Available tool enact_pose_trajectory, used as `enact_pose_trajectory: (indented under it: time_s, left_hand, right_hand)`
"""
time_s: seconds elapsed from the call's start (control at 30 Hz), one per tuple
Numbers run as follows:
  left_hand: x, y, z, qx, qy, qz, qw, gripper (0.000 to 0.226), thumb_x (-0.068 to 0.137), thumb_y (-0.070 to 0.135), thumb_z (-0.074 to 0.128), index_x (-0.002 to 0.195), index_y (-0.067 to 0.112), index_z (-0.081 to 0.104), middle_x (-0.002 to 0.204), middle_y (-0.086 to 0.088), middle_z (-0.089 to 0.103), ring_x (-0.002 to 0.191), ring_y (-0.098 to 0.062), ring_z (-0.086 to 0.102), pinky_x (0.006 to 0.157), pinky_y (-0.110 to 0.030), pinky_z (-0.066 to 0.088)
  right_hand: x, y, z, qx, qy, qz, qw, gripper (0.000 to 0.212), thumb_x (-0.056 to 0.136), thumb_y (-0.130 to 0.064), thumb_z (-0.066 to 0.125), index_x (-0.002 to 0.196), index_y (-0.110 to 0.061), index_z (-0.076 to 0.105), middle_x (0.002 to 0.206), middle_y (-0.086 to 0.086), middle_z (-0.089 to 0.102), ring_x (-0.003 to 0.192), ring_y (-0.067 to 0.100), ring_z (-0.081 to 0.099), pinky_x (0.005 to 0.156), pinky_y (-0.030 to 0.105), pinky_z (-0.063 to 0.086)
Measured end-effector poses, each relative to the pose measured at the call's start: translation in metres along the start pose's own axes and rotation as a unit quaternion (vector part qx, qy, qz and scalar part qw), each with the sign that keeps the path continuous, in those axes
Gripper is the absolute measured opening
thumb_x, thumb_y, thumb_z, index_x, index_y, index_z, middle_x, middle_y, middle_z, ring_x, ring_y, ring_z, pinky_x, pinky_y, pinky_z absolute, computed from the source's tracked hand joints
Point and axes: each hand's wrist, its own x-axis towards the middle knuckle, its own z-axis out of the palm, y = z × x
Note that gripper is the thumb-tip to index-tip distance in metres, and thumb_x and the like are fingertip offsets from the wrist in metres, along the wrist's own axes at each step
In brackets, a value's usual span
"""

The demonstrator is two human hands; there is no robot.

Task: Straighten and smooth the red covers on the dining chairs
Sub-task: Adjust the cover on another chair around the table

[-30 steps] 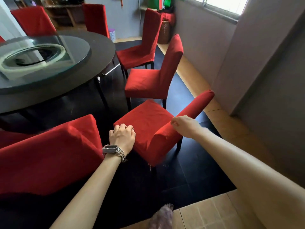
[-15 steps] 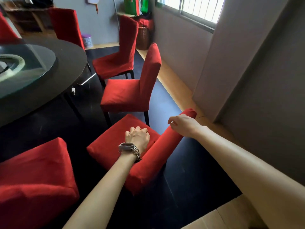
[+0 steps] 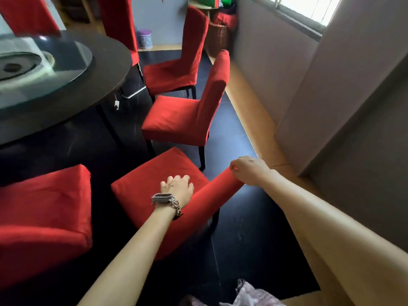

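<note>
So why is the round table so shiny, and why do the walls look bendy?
Head view: the bright window is washed out white, and light bounces off the round glass turntable on the dark round table as pale glare; the wide-angle lens bends the grey wall and stretches the near right forearm; everything looks slightly soft.
</note>
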Motion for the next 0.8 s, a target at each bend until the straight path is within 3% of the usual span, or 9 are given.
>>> enact_pose_trajectory:
  time_s: [0.17,0.23,0.33,0.4,0.47,0.6,0.7,0.8]
  left_hand:
    - [-0.015,-0.002,0.027,-0.041,-0.096,-0.119,0.987,0.069,0.089,0.072,0.024,0.134,0.024,0.045,0.135,-0.006,0.051,0.127,-0.028,0.042,0.1,-0.044,0.032]
    - [-0.029,-0.007,0.037,-0.072,-0.136,-0.155,0.976,0.09,0.077,0.085,0.014,0.136,0.024,0.044,0.138,-0.007,0.049,0.129,-0.031,0.04,0.103,-0.047,0.031]
    - [-0.048,-0.014,0.045,-0.124,-0.15,-0.17,0.966,0.118,0.048,0.099,0.004,0.134,0.03,0.046,0.137,-0.004,0.051,0.128,-0.032,0.044,0.105,-0.048,0.034]
    - [-0.061,-0.018,0.047,-0.126,-0.127,-0.169,0.969,0.117,0.04,0.104,0.007,0.13,0.04,0.045,0.135,0.004,0.052,0.126,-0.028,0.046,0.102,-0.049,0.032]
    - [-0.071,-0.022,0.047,-0.128,-0.126,-0.182,0.967,0.114,0.041,0.105,0.012,0.132,0.045,0.041,0.137,0.008,0.049,0.129,-0.025,0.043,0.103,-0.051,0.028]
    - [-0.071,-0.039,0.049,-0.171,-0.134,-0.246,0.945,0.099,0.066,0.092,0.006,0.139,0.037,0.043,0.142,-0.002,0.048,0.133,-0.029,0.04,0.111,-0.048,0.026]
    - [-0.065,-0.048,0.053,-0.179,-0.156,-0.268,0.934,0.079,0.086,0.077,0.014,0.137,0.027,0.048,0.139,-0.01,0.051,0.131,-0.033,0.041,0.112,-0.041,0.026]
    - [-0.065,-0.051,0.056,-0.17,-0.156,-0.298,0.926,0.074,0.09,0.071,0.018,0.131,0.02,0.053,0.136,-0.01,0.053,0.129,-0.031,0.045,0.11,-0.04,0.026]
  right_hand:
    - [0.027,0.032,0.003,0.006,-0.033,0.045,0.998,0.037,0.097,-0.038,0.041,0.127,-0.018,0.05,0.121,0.01,0.047,0.112,0.033,0.052,0.087,0.037,0.042]
    - [0.031,0.043,0.008,0.022,-0.081,0.045,0.995,0.052,0.095,-0.051,0.046,0.134,-0.017,0.041,0.129,0.014,0.04,0.117,0.04,0.049,0.094,0.044,0.043]
    - [0.033,0.052,0.016,0.017,-0.148,-0.008,0.989,0.077,0.087,-0.053,0.059,0.146,-0.018,0.025,0.144,0.018,0.025,0.127,0.044,0.039,0.102,0.05,0.041]
    - [0.035,0.053,0.018,-0.014,-0.178,-0.034,0.983,0.084,0.084,-0.056,0.062,0.149,-0.023,0.021,0.15,0.017,0.016,0.132,0.045,0.031,0.104,0.055,0.037]
    - [0.037,0.05,0.019,-0.012,-0.187,-0.028,0.982,0.081,0.081,-0.066,0.058,0.146,-0.027,0.029,0.15,0.014,0.017,0.132,0.047,0.028,0.104,0.058,0.036]
    - [0.051,0.046,0.026,0.095,-0.152,0.029,0.983,0.07,0.086,-0.071,0.042,0.136,-0.022,0.046,0.146,0.015,0.024,0.13,0.047,0.033,0.107,0.049,0.035]
    - [0.06,0.048,0.04,0.189,-0.098,0.105,0.971,0.069,0.091,-0.056,0.051,0.144,-0.016,0.034,0.151,0.019,0.016,0.128,0.046,0.038,0.107,0.046,0.036]
    - [0.058,0.047,0.053,0.319,-0.093,0.187,0.924,0.083,0.087,-0.05,0.061,0.152,-0.026,0.014,0.149,0.021,0.011,0.124,0.047,0.043,0.103,0.054,0.04]
